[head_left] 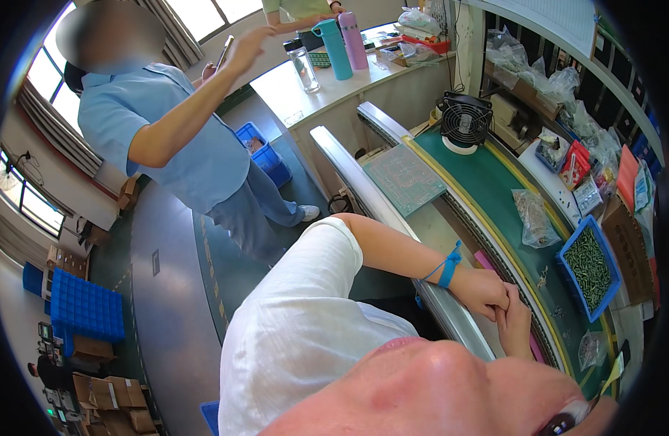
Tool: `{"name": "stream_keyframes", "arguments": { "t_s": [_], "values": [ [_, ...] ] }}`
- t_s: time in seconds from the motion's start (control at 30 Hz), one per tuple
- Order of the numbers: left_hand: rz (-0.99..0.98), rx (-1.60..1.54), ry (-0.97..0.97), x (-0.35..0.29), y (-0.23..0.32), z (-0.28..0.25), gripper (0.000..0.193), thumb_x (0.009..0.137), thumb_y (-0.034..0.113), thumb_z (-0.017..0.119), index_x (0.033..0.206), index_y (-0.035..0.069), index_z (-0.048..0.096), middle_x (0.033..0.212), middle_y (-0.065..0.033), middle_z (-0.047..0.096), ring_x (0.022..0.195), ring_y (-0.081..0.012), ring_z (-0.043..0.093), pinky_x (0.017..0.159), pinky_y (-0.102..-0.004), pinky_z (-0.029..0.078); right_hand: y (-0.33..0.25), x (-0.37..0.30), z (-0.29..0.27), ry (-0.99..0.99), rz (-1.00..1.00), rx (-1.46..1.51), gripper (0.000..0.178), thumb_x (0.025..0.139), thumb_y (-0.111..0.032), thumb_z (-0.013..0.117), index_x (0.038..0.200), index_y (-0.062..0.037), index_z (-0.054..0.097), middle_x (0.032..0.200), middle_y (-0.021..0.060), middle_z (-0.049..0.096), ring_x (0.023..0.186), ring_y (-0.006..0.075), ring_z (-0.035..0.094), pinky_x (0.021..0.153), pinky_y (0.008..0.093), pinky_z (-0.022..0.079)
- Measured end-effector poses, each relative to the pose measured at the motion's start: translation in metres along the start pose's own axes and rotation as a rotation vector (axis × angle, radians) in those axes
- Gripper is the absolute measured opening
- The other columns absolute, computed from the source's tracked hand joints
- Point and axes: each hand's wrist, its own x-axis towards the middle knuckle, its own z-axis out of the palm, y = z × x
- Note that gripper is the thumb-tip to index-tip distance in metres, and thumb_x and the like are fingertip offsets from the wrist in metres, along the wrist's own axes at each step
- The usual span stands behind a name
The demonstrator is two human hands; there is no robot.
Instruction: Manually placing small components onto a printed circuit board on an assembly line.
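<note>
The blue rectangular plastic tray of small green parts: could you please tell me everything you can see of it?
The blue rectangular plastic tray is open-topped, with raised walls and a distinct rim. It holds a loose heap of small, slender green parts, too small to identify. It sits upright at the right side of the long green work surface, beside a brown cardboard box. The person's bare hands are not touching it.

The person wears a plain white shirt (pixel 309 320) with a short, hemmed sleeve (pixel 323 251); above the bare left hand (pixel 484 293), a bright blue wristband (pixel 447 273) is knotted, its narrow ends loose.
</note>
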Motion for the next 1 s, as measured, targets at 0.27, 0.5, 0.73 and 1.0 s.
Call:
{"name": "stream_keyframes", "arguments": {
  "t_s": [0.27, 0.5, 0.73, 1.0],
  "values": [
    [-0.003, 0.000, -0.006, 0.0001, 0.0016, -0.0007, 0.023, 0.092, 0.024, 0.078, 0.101, 0.004, 0.073, 0.095, -0.0156, 0.076, 0.088, -0.0401, 0.072, 0.074, -0.0504, 0.056, 0.0001, -0.0008, 0.0000, 0.000, 0.003, 0.005, 0.036, 0.096, -0.002, 0.066, 0.132, -0.0084, 0.060, 0.101, 0.0254, 0.073, 0.096, 0.0472, 0.073, 0.079, 0.0505, 0.057],
    [0.009, 0.022, -0.006, 0.0003, -0.0001, 0.0010, 0.024, 0.092, 0.025, 0.079, 0.101, 0.004, 0.073, 0.095, -0.0156, 0.076, 0.088, -0.0398, 0.072, 0.075, -0.0501, 0.056, -0.0018, -0.0010, -0.0006, 0.000, 0.000, 0.004, 0.037, 0.096, -0.002, 0.067, 0.133, -0.0091, 0.060, 0.102, 0.0255, 0.073, 0.096, 0.0472, 0.073, 0.079, 0.0506, 0.056],
    [0.019, -0.001, 0.002, 0.0001, -0.0005, 0.0001, 0.023, 0.092, 0.025, 0.078, 0.100, 0.004, 0.072, 0.094, -0.0154, 0.076, 0.087, -0.0397, 0.072, 0.074, -0.0499, 0.056, -0.0031, -0.0003, -0.0009, 0.002, 0.003, -0.010, 0.036, 0.097, -0.004, 0.066, 0.132, -0.0093, 0.060, 0.102, 0.0254, 0.074, 0.097, 0.0473, 0.073, 0.079, 0.0514, 0.056],
    [0.017, 0.006, -0.001, -0.0016, 0.0033, -0.0037, 0.023, 0.093, 0.025, 0.077, 0.100, 0.003, 0.072, 0.093, -0.0156, 0.076, 0.085, -0.0399, 0.072, 0.072, -0.0494, 0.056, -0.0031, 0.0011, -0.0005, -0.001, 0.005, -0.006, 0.035, 0.097, -0.005, 0.067, 0.132, -0.0100, 0.061, 0.102, 0.0252, 0.073, 0.097, 0.0479, 0.072, 0.079, 0.0519, 0.056]
  ]
}}
